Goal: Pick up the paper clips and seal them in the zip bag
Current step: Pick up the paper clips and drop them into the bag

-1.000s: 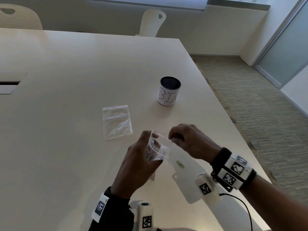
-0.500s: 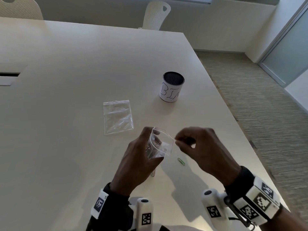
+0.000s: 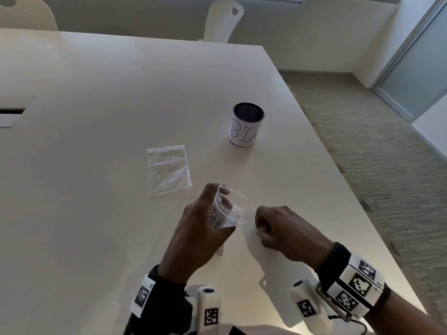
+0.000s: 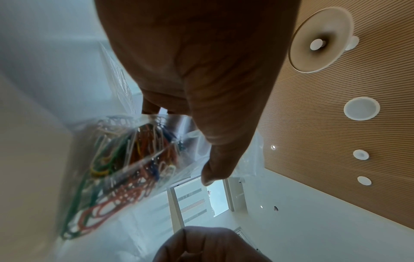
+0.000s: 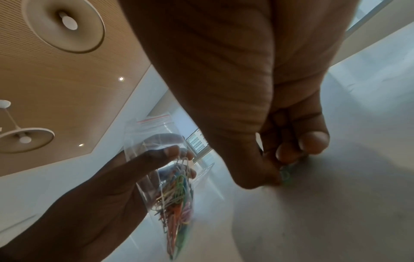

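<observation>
Right hand (image 3: 287, 230) is down on the bench (image 3: 96, 213), fingertips pinching a green paper clip (image 5: 285, 174) off the surface. Left hand (image 3: 200, 228) grips the zip bag (image 3: 231, 209) just beside it, mouth propped open and upward, probably so each clip drops straight in on the colourful pile (image 4: 125, 159). A spare bag (image 3: 168, 169) and a labelled tin (image 3: 246, 125) sit farther back.

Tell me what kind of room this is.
Probably an office meeting room: a large pale table with perforated white chairs along its far side, carpeted floor, a frosted glass door, and a slatted wood ceiling with round lights.
</observation>
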{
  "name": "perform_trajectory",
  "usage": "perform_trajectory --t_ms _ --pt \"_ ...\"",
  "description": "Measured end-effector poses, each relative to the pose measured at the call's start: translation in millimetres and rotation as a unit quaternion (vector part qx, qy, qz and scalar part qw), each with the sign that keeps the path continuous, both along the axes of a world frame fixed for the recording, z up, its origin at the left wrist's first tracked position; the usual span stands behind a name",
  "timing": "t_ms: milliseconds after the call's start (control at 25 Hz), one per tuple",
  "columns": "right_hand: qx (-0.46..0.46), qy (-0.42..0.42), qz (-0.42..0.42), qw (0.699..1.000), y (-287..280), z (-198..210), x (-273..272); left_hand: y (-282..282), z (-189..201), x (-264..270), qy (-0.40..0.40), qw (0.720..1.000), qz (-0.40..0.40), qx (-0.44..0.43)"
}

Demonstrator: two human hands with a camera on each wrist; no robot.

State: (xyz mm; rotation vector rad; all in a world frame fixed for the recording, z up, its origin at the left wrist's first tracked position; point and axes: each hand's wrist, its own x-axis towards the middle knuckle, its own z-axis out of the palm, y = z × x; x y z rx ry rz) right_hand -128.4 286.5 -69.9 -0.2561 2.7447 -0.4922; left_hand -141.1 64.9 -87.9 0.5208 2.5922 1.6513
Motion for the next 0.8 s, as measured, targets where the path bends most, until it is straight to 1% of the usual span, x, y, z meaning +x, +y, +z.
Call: perform_trajectory --t_ms 80,160,200,240,320,400,480,600,640,680,760,800 --pt "0.003 -0.005 0.008 1.000 -1 4 2 0 1 0 -0.001 1.000 0.000 0.003" --pt "-0.027 0.034 0.002 0.999 1 17 3 1 1 0 -0.003 1.000 0.001 0.007" --pt "-0.056 0.071 -0.007 0.996 3 25 2 1 1 0 -0.002 1.000 0.003 0.007" --pt "-0.092 0.113 -0.021 0.989 4 36 2 1 0 0 -0.002 1.000 0.005 0.005" --pt "-0.174 0.187 -0.053 0.965 0 58 3 1 0 -1 -0.001 1.000 0.006 -0.001" --pt "-0.232 0.214 -0.058 0.947 -13 77 5 1 0 -1 -0.001 1.000 0.004 -0.006" --pt "-0.258 0.211 -0.035 0.942 -28 81 3 2 0 0 0.002 1.000 0.003 -0.012" --pt "-0.266 0.214 -0.023 0.940 -35 75 3 1 2 1 -0.007 1.000 0.003 -0.005" --pt "-0.254 0.207 -0.021 0.945 -34 74 5 1 2 1 -0.012 1.000 -0.001 0.002" --pt "-0.223 0.190 -0.011 0.956 -33 73 7 1 2 0 -0.014 1.000 -0.007 0.011" --pt "-0.129 0.144 0.014 0.981 -32 70 14 0 2 0 -0.013 1.000 -0.013 0.022" --pt "-0.101 0.132 0.021 0.986 -32 67 17 0 3 0 -0.010 1.000 -0.013 0.024"
